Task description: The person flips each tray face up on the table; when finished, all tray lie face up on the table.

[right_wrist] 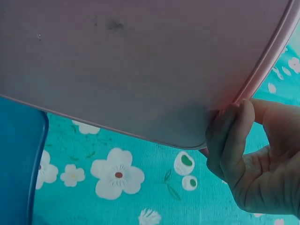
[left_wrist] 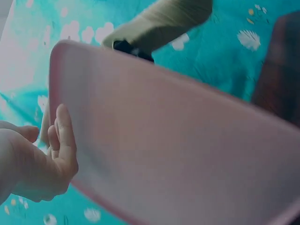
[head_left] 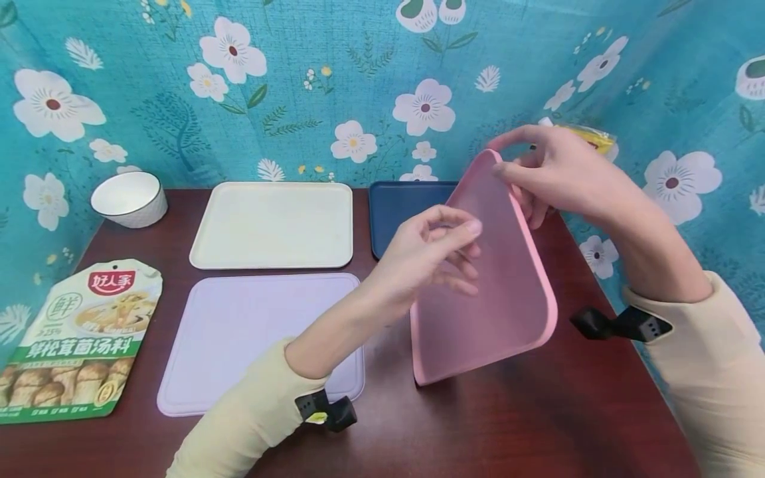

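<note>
A pink tray [head_left: 496,285] with rounded corners and a raised rim is held up on a slant over the right side of the table. My right hand [head_left: 558,169] pinches it near its upper corner, thumb on the inner side; the right wrist view shows that hand's fingers [right_wrist: 232,136] against the tray's underside. In front of the tray's inner face is my left hand [head_left: 427,252], its fingers loosely bent with nothing between them. Seen from the left wrist, this left hand [left_wrist: 42,161] overlaps the tray's edge; whether it touches cannot be told.
A dark blue tray [head_left: 394,206] lies at the back, partly covered by the pink one. Left of it are a cream tray [head_left: 275,226] and a lavender tray [head_left: 257,325]. A white bowl [head_left: 131,211], a green-and-white soup packet [head_left: 84,345] and a yellow packet [head_left: 594,138] stand around the edges.
</note>
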A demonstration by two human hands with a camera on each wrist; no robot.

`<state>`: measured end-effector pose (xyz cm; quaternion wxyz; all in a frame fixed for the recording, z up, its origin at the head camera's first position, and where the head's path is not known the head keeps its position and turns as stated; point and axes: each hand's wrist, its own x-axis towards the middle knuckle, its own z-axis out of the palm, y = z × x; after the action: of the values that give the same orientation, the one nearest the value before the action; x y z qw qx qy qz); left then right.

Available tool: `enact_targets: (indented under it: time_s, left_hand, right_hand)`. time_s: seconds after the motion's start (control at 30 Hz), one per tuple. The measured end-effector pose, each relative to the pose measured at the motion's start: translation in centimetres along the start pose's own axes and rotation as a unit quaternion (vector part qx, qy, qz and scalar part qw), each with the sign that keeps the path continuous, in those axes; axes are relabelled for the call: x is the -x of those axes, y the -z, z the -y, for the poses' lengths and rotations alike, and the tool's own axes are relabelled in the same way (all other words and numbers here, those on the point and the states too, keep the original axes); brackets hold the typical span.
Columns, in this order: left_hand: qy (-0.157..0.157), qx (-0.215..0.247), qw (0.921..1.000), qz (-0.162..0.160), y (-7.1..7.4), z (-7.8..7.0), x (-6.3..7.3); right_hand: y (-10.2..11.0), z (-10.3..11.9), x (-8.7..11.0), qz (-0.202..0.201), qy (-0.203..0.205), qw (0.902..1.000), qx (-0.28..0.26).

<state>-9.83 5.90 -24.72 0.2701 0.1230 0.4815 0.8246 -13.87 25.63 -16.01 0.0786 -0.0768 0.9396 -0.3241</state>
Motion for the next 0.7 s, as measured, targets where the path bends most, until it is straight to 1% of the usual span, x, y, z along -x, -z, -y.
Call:
enact_targets:
  time_s: [0.1, 0.2, 0.27, 0.33, 0.4, 0.43, 0.5, 0.57, 0.6, 0.63, 0.7]
  left_hand:
    - [0.011, -0.037, 0.9987, -0.032, 2.5, 1.2, 0.2]
    - [0.033, -0.076, 0.9942, -0.069, 5.5, 2.6, 0.6]
    - [0.054, -0.099, 0.9884, -0.102, 7.6, 3.5, 1.0]
    - [0.072, -0.117, 0.9808, -0.139, 9.4, 4.1, 1.5]
    - [0.092, -0.134, 0.9719, -0.17, 10.8, 4.5, 2.0]
    - [0.1, -0.144, 0.968, -0.179, 11.4, 4.7, 2.2]
    - [0.124, -0.16, 0.9614, -0.187, 12.3, 5.2, 2.6]
    - [0.147, -0.177, 0.9569, -0.177, 13.0, 5.5, 3.0]
    - [0.157, -0.183, 0.9557, -0.169, 13.3, 5.7, 3.2]
    - [0.164, -0.187, 0.9558, -0.156, 13.5, 5.9, 3.3]
    - [0.174, -0.191, 0.9568, -0.133, 13.9, 6.2, 3.6]
  right_hand:
    - [0.4, -1.3, 0.4, -0.013, 0.005, 0.9999, -0.009]
    - [1.0, -3.1, 0.9, -0.033, 0.009, 0.9991, -0.024]
    - [1.4, -4.6, 1.4, -0.048, 0.004, 0.998, -0.04]
    - [1.6, -6.1, 1.8, -0.062, -0.009, 0.9963, -0.059]
    - [1.7, -7.5, 2.3, -0.074, -0.018, 0.9943, -0.075]
    - [1.7, -8.2, 2.6, -0.078, -0.021, 0.9932, -0.084]
    - [1.6, -9.5, 3.3, -0.087, -0.021, 0.9906, -0.103]
    - [1.3, -10.6, 4.0, -0.09, -0.016, 0.9881, -0.124]
    - [1.0, -11.1, 4.3, -0.09, -0.014, 0.9869, -0.133]
    - [0.8, -11.7, 4.6, -0.087, -0.011, 0.9847, -0.151]
    - [0.2, -12.7, 5.0, -0.072, -0.005, 0.983, -0.169]
